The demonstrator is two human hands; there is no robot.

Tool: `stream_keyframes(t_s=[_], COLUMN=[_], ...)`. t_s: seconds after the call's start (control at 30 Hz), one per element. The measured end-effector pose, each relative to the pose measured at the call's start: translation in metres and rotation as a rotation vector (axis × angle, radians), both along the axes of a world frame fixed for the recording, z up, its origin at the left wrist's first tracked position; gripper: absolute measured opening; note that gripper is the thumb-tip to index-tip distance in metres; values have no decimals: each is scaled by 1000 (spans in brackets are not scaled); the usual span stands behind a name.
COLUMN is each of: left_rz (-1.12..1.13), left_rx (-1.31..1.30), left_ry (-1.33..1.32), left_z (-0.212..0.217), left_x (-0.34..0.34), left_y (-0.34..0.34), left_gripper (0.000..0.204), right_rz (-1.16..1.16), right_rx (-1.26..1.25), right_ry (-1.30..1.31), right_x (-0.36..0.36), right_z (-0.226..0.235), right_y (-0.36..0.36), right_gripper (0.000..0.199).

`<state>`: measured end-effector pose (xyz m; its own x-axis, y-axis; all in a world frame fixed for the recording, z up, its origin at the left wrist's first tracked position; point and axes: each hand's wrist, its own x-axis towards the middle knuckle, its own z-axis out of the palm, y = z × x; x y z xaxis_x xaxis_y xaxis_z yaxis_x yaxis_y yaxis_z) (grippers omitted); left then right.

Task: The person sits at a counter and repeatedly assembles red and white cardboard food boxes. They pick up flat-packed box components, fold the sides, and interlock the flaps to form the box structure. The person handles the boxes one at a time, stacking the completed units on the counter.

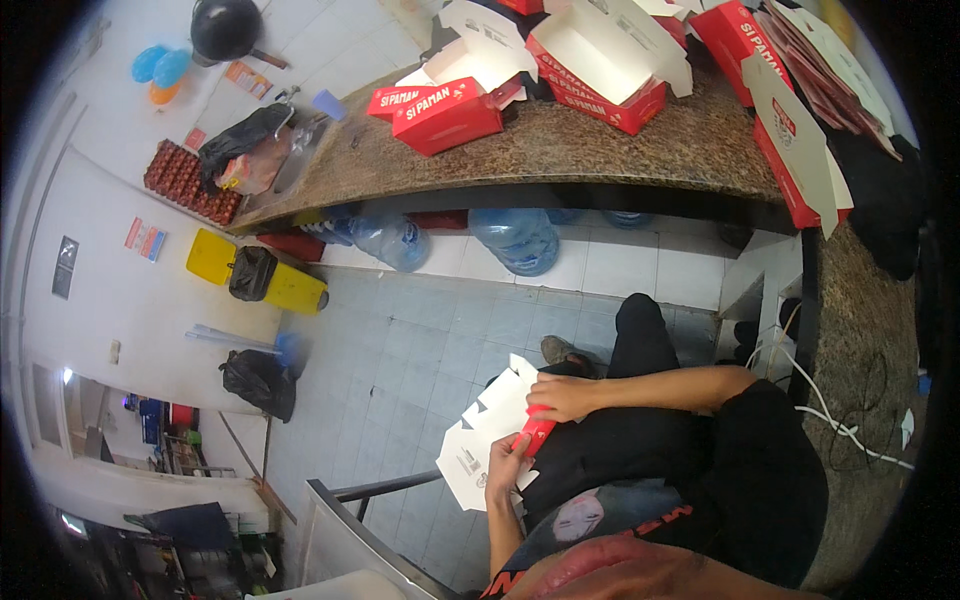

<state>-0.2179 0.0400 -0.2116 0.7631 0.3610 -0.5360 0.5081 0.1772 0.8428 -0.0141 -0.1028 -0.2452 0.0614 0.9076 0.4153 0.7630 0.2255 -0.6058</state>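
Both hands work a flat carton blank held over the lap.

The left hand (507, 460) pinches the lower red edge of the carton blank (490, 425); the right hand (562, 397) closes its fingers on the upper part, steadying it for a fold. Finished red boxes (450, 112) sit on the table (600, 150), within reach above.

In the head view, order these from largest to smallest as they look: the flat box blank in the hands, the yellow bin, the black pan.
1. Flat box blank, though it is nearest the camera, so its lead is unsure.
2. Yellow bin.
3. Black pan; it looks close to the bin.
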Motion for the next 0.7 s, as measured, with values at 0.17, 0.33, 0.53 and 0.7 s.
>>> stream_keyframes(t_s=[0.17, 0.33, 0.53, 0.7], left_rz=[-38, -26, 557, 738], left_rx=[153, 771, 1299, 390], left_ry=[-4, -173, -287, -526], left_z=[1, 24, 90, 52], left_x=[-1, 8, 31, 34], left_y=[-5, -11, -35, -25], left_gripper=[25, 20, 41, 45], right_rz=[-93, -67, -565, -111], right_rx=[62, 62, 190, 130], right_ry=[-8, -32, 368, 598], right_x=[-19, -20, -18, -69], right_z=[-1, 18, 60, 100], right_y=[-1, 0, 21, 28], right_gripper=[22, 20, 21, 25])
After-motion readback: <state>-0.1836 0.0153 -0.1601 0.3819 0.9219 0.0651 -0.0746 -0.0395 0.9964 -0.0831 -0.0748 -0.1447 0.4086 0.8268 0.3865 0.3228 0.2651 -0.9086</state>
